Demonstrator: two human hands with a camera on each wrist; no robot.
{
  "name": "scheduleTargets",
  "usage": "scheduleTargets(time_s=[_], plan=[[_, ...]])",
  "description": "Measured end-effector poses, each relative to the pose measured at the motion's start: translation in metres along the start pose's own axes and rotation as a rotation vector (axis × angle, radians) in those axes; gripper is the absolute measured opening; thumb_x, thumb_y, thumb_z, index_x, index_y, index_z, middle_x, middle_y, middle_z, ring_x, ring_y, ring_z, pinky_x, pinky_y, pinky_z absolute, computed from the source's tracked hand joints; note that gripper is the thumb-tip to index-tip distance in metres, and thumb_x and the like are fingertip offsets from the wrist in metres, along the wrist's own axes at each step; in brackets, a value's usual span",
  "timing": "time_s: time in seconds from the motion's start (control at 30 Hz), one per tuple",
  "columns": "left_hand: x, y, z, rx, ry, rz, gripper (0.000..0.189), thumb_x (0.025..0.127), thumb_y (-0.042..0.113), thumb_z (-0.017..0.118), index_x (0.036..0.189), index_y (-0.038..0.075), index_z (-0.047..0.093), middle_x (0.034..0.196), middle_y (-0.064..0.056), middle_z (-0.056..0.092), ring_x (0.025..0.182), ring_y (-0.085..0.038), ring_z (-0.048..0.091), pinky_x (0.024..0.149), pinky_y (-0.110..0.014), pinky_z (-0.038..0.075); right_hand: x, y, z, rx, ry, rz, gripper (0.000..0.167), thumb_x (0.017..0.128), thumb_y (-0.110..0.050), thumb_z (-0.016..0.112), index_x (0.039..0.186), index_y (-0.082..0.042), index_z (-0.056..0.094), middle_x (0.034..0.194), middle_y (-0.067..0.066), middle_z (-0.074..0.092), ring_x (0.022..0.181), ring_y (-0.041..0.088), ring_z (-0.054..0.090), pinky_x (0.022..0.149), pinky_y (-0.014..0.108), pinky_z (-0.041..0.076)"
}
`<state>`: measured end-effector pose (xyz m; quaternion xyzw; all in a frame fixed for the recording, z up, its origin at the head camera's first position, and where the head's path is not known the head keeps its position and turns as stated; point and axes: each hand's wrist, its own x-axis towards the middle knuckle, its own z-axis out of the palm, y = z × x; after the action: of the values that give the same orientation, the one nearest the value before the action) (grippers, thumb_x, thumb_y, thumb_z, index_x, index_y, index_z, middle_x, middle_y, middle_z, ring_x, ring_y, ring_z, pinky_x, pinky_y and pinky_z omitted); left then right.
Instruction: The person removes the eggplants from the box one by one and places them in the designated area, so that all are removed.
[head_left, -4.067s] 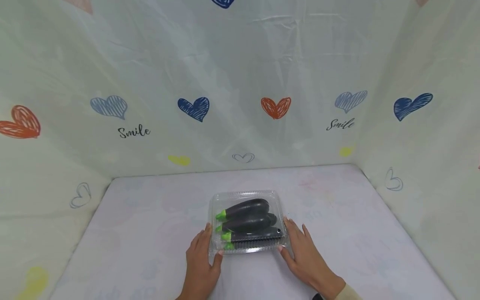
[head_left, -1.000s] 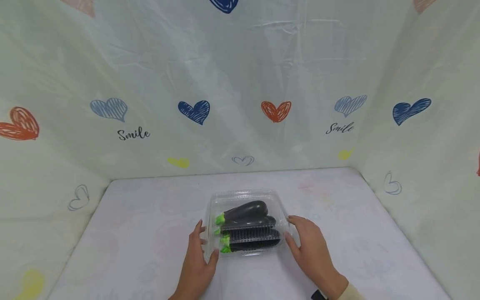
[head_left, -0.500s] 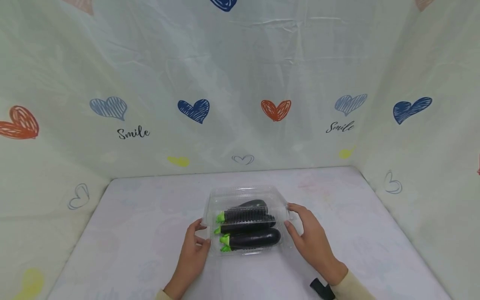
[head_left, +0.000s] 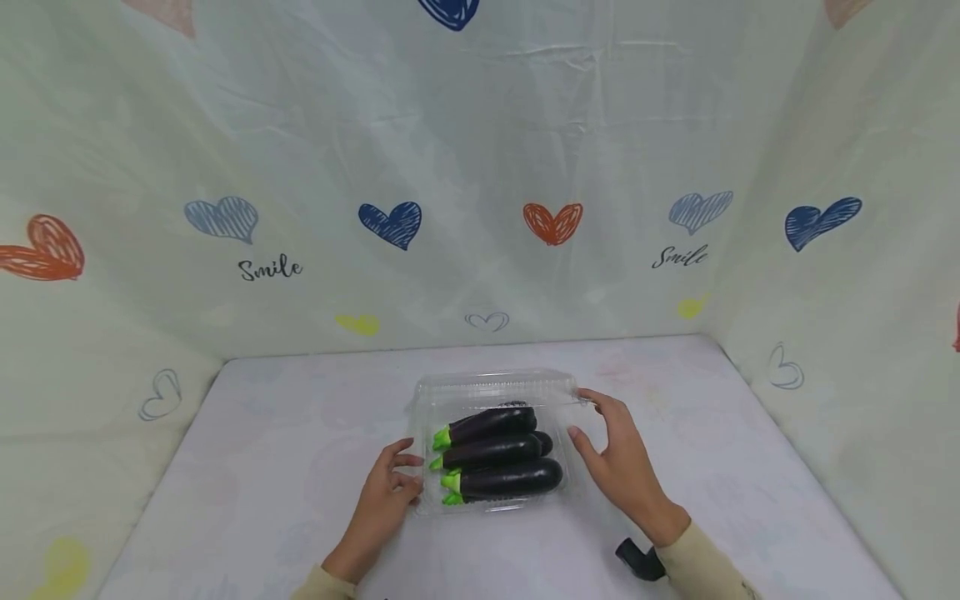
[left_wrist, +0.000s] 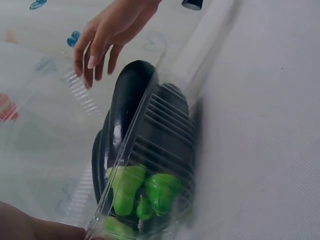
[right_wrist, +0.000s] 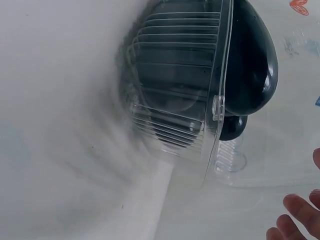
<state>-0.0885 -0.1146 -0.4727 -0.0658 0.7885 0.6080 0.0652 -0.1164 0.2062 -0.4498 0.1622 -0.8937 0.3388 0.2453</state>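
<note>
A clear plastic clamshell container (head_left: 501,507) sits on the table with several dark eggplants (head_left: 513,479) inside, their green caps toward the left. Its hinged lid (head_left: 495,382) is raised and tilted to the far side. My left hand (head_left: 382,500) pinches the left rim of the base, and in the left wrist view part of this hand (left_wrist: 35,227) meets the rim. At the lid's right edge, my right hand (head_left: 622,462) touches the plastic with its fingers, the thumb held apart. Relaxed, spread fingers (right_wrist: 300,215) appear in the right wrist view.
A pale cloth covers the table (head_left: 300,442). Behind and at both sides hangs a sheet (head_left: 480,125) printed with hearts and "Smile". A black object (head_left: 641,560) is beside the right sleeve (head_left: 705,562).
The lid has swung up and away from the front, uncovering the eggplants. My right hand has moved farther back with the lid's edge, while my left hand stays by the left rim.
</note>
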Motion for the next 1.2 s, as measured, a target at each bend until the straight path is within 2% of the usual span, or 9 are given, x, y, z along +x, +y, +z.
scheduleTargets(time_s=[0.27,0.43,0.63,0.9,1.2], plan=[[0.002,0.0,-0.002,-0.052,-0.015,-0.031,0.063,0.093,-0.011,0.062,0.153,-0.01,0.041,0.128,-0.024,0.057,0.09,-0.021,0.064,0.066,-0.026,0.059,0.008,0.004,0.002,0.03,0.014,-0.036,0.067,0.087,0.005,0.08,0.147,0.004,0.051,0.14,0.022,0.061,0.129,0.04,0.057,0.111,0.016,0.039],[0.001,0.001,-0.003,-0.066,-0.022,-0.067,0.065,0.093,-0.01,0.061,0.154,-0.009,0.039,0.13,-0.023,0.055,0.089,-0.02,0.063,0.067,-0.027,0.06,0.015,0.006,0.002,0.053,0.01,-0.068,0.071,0.086,0.007,0.08,0.149,0.005,0.048,0.141,0.023,0.06,0.13,0.041,0.057,0.109,0.029,0.045],[-0.001,0.002,-0.004,-0.073,-0.021,-0.086,0.066,0.092,-0.011,0.062,0.154,-0.009,0.04,0.129,-0.023,0.056,0.087,-0.019,0.062,0.066,-0.028,0.06,0.024,0.009,0.002,0.081,-0.011,-0.083,0.073,0.086,0.007,0.079,0.151,0.006,0.046,0.143,0.023,0.06,0.13,0.042,0.056,0.11,0.026,0.044],[-0.003,0.004,-0.004,-0.052,-0.005,-0.114,0.066,0.091,-0.013,0.064,0.153,-0.008,0.041,0.128,-0.022,0.056,0.083,-0.018,0.062,0.064,-0.03,0.059,0.035,0.01,0.001,0.104,-0.037,-0.092,0.076,0.087,0.007,0.078,0.154,0.008,0.042,0.145,0.023,0.059,0.13,0.043,0.056,0.103,0.057,0.051],[-0.006,0.004,-0.005,-0.064,-0.005,-0.137,0.067,0.089,-0.012,0.066,0.152,-0.007,0.042,0.125,-0.021,0.057,0.081,-0.018,0.061,0.063,-0.03,0.058,0.046,0.015,0.003,0.128,-0.083,-0.082,0.079,0.088,0.007,0.078,0.157,0.007,0.039,0.147,0.024,0.058,0.129,0.043,0.06,0.102,0.061,0.055]])
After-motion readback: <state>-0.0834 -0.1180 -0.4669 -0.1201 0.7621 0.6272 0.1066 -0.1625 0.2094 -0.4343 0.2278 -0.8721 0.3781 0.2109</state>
